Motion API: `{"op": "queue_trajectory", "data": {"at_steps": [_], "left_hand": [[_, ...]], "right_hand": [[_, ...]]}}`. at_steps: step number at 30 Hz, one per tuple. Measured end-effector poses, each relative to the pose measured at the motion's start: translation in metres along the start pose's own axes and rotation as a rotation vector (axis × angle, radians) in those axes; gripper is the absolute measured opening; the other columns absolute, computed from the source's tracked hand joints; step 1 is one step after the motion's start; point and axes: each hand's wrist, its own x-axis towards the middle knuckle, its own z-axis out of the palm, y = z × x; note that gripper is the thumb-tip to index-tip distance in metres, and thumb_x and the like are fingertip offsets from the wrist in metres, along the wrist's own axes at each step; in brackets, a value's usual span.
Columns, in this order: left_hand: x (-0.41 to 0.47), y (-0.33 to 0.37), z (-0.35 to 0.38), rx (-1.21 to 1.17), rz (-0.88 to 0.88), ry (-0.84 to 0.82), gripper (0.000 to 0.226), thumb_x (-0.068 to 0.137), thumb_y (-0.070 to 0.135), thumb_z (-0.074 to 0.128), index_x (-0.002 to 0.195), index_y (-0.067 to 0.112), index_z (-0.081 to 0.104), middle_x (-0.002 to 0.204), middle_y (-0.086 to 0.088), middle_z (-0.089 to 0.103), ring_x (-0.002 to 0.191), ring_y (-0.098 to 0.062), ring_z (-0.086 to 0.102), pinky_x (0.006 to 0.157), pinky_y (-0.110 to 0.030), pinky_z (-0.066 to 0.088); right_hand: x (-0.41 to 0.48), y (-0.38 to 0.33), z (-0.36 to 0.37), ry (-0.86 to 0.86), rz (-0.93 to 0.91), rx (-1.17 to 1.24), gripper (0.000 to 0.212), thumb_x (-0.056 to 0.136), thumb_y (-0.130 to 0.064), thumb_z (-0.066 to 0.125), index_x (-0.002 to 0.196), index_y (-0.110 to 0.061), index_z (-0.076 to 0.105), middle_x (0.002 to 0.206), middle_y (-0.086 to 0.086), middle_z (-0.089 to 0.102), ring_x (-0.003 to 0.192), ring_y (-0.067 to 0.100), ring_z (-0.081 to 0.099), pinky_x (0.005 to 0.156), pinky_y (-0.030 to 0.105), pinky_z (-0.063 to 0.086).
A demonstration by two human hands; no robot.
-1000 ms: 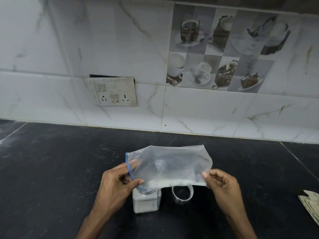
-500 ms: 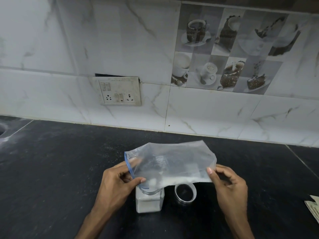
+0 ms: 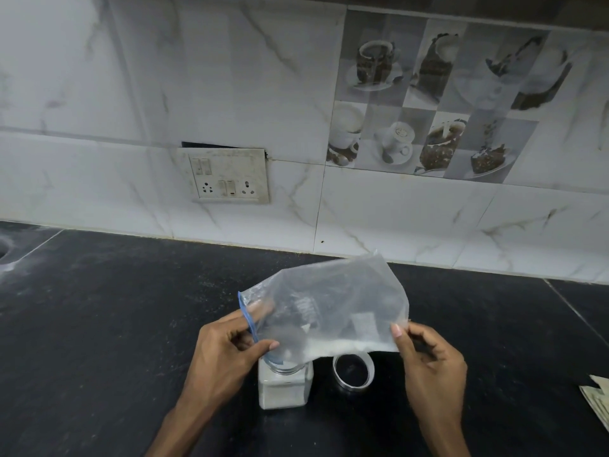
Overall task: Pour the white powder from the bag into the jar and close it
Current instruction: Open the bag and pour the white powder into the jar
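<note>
A clear plastic bag with a blue zip edge hangs tilted over a small square jar on the black counter. White powder lies along the bag's lower fold and the jar holds white powder too. My left hand pinches the bag's open blue mouth just above the jar's neck. My right hand grips the bag's closed bottom corner, held higher than the mouth. The jar's round lid lies on the counter just right of the jar.
The black stone counter runs back to a white tiled wall with a switch-and-socket plate. Folded paper lies at the right edge. A sink rim shows at the far left.
My right hand has raised the bag's closed end, so the bag tilts more steeply toward the jar. The camera view has shifted slightly.
</note>
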Motion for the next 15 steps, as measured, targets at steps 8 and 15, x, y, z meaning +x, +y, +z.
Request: {"op": "queue_trajectory", "data": {"at_steps": [8, 15], "left_hand": [[-0.0012, -0.0022, 0.0017, 0.0, 0.027, -0.025, 0.06, 0.062, 0.007, 0.093, 0.116, 0.025, 0.074, 0.068, 0.003, 0.065, 0.05, 0.0, 0.041, 0.05, -0.013, 0.044], [-0.0006, 0.0008, -0.0003, -0.007, 0.016, -0.001, 0.061, 0.062, 0.008, 0.093, 0.112, 0.034, 0.073, 0.071, 0.007, 0.057, 0.049, -0.001, 0.039, 0.049, -0.017, 0.045]], "right_hand": [[0.0019, -0.0043, -0.0013, 0.009, -0.025, -0.016, 0.023, 0.084, -0.013, 0.078, 0.081, -0.036, 0.075, 0.085, -0.013, 0.076, 0.073, 0.002, 0.069, 0.063, 0.009, 0.052], [0.001, -0.0022, -0.0023, -0.003, -0.024, -0.019, 0.019, 0.085, -0.015, 0.077, 0.084, -0.034, 0.075, 0.084, -0.015, 0.076, 0.074, 0.001, 0.07, 0.063, 0.015, 0.056]]}}
